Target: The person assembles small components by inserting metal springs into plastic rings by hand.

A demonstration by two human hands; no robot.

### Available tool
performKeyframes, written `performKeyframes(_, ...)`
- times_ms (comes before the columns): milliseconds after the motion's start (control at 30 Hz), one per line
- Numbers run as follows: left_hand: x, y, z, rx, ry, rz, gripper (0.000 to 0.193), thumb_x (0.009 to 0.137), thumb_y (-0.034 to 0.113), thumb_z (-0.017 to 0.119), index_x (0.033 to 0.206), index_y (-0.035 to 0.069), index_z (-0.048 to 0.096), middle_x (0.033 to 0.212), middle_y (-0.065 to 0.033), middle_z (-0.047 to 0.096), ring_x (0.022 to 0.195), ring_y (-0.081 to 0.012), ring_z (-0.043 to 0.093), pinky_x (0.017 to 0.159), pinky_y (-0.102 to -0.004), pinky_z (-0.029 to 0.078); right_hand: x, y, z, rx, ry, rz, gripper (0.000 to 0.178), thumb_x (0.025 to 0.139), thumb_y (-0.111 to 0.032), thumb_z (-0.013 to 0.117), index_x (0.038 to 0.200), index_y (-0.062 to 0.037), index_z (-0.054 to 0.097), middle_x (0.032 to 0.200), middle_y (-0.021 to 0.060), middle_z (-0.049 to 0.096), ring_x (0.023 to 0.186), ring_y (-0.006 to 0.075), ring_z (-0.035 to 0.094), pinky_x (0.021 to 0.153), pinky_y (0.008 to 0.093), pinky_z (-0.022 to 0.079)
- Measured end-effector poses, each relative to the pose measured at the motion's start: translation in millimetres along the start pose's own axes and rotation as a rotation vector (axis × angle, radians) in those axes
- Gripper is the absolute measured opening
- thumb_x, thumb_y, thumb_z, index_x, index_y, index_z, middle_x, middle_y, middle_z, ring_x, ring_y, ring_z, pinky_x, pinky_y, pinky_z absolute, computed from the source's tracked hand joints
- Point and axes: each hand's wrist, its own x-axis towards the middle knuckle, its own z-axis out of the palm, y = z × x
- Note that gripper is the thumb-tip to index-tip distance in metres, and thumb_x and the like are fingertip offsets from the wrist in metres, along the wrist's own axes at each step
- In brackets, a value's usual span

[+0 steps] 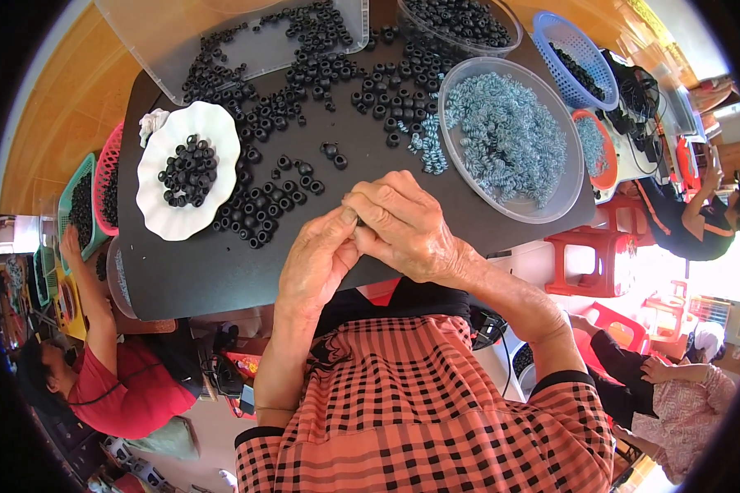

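Note:
Above the near table edge, my left hand [319,256] and my right hand [409,223] meet with fingertips pinched together. Something small and dark seems to sit between them, but my fingers mostly hide it. Just beyond my hands lie loose round black plastic pieces [276,199] with hollow openings. To their left, a white scalloped plate [153,191] holds more such pieces. On the right stands a round clear tub [578,156] full of small bluish metal springs [510,131]. Several springs [430,146] have spilled beside its left rim.
A clear plastic bin [152,51] lies tipped at the far left, black pieces spreading from it over the dark table [177,279]. A clear bowl [514,37] and blue basket [580,49] stand at the back right. Other people sit left and right; red stools [588,259] are at right.

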Motion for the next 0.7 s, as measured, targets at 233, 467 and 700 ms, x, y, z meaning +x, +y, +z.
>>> performKeyframes(233, 1.1, 5.3, 24.8, 0.111, -0.002, 0.184, 0.028, 0.099, 0.019, 0.051, 0.111, -0.005, 0.060, 0.098, -0.0051, 0.061, 0.089, -0.0088, 0.056, 0.079, -0.0265, 0.048, 0.2, 2.8, -3.2, 0.144, 0.011, 0.127, 0.035, 0.068, -0.001, 0.072, 0.102, -0.0009, 0.065, 0.101, 0.0091, 0.062, 0.081, 0.0234, 0.058, 0.071, 0.0344, 0.047)
performKeyframes(467, -3.2, 1.9, 24.2, 0.150, 0.241, 0.244, 0.027, 0.091, 0.005, 0.061, 0.117, -0.002, 0.059, 0.094, -0.0015, 0.062, 0.082, -0.0063, 0.056, 0.072, -0.0206, 0.046, 4.0, -1.2, -13.5, 0.263, 0.004, 0.265, 0.034, 0.070, 0.002, 0.071, 0.103, -0.0041, 0.066, 0.099, 0.0083, 0.065, 0.083, 0.0227, 0.061, 0.072, 0.0326, 0.050)
performKeyframes(700, -6.6, 1.6, 28.8, 0.652, 0.246, 0.399, 0.015, 0.092, 0.003, 0.058, 0.107, -0.001, 0.059, 0.076, 0.0081, 0.048, 0.066, -0.0002, 0.039, 0.057, -0.0164, 0.032, 1.9, -0.8, -11.8, 0.388, -0.019, 0.397, 0.020, 0.077, 0.003, 0.066, 0.096, -0.0030, 0.066, 0.080, 0.0068, 0.066, 0.072, 0.0196, 0.064, 0.068, 0.0294, 0.052)
